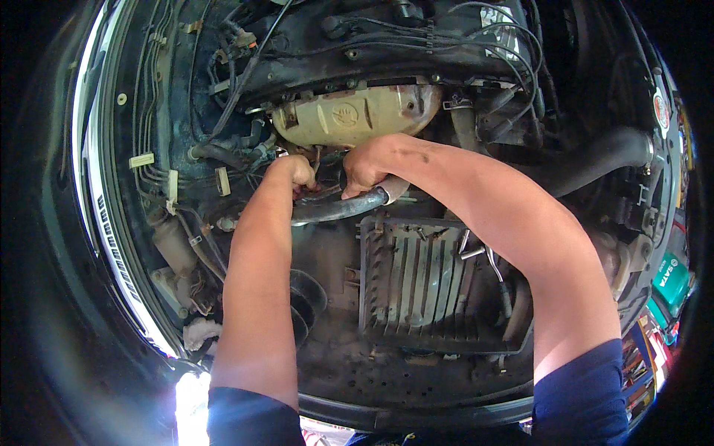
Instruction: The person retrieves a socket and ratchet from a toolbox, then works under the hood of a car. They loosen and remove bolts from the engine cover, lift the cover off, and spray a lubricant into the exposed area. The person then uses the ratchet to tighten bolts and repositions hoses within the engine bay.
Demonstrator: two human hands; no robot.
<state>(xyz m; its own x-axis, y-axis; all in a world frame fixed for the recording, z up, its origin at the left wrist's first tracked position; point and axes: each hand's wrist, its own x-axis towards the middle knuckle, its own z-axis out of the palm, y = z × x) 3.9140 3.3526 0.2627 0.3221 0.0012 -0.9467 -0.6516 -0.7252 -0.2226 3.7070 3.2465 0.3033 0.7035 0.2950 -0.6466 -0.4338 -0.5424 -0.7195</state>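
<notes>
Both bare hands reach into the engine bay, just under a tan metal heat shield [312, 123] and behind a thick black hose [335, 209]. My left hand [300, 175] is curled, fingertips pointing down among small parts beside the hose. To its right, my right hand [363, 172] is bent down at the wrist with its fingers closed. A dark edge shows by those fingers, but what either hand grips is hidden. The hose runs in front of the hands and passes under my right forearm.
An open ribbed air filter box [364, 290] lies nearer to me, with a ratchet wrench [500, 276] and a few small metal pieces in it. Cables [401, 44] cross the engine top. A wide black intake hose [602, 160] bends at the right; a green case [671, 286] stands beyond the car.
</notes>
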